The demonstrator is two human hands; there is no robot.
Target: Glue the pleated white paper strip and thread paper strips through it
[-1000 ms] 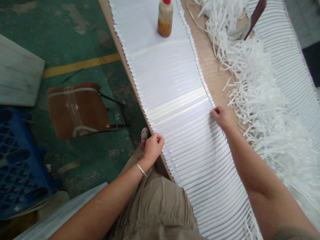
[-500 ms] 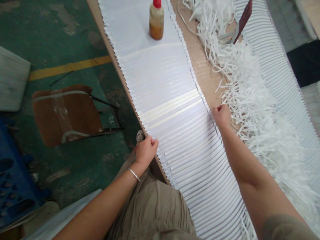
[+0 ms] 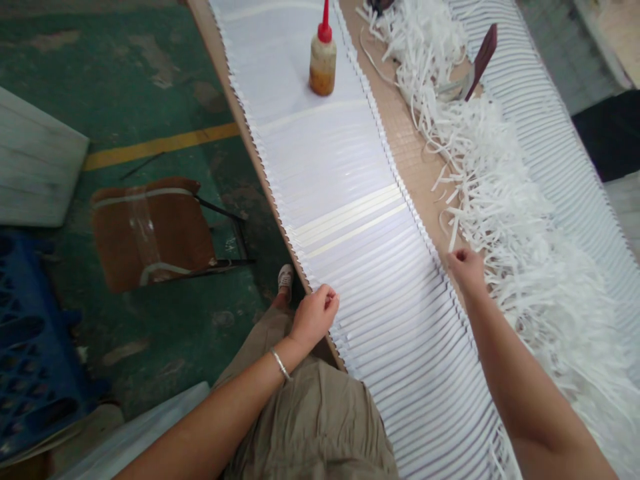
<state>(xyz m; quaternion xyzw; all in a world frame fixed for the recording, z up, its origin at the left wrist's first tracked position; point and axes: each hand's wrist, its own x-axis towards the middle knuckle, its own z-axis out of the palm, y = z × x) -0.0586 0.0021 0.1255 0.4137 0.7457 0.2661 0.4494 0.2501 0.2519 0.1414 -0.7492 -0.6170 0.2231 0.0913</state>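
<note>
Hands at both edges of the fanned white sheets [image 3: 370,267] on our tabletop [image 3: 415,153]: left hand [image 3: 315,315] curled in a closed grip at the near-left edge, right hand [image 3: 466,268] pinched shut on a thin white strip [image 3: 453,239] beside the strip pile [image 3: 515,227].
</note>
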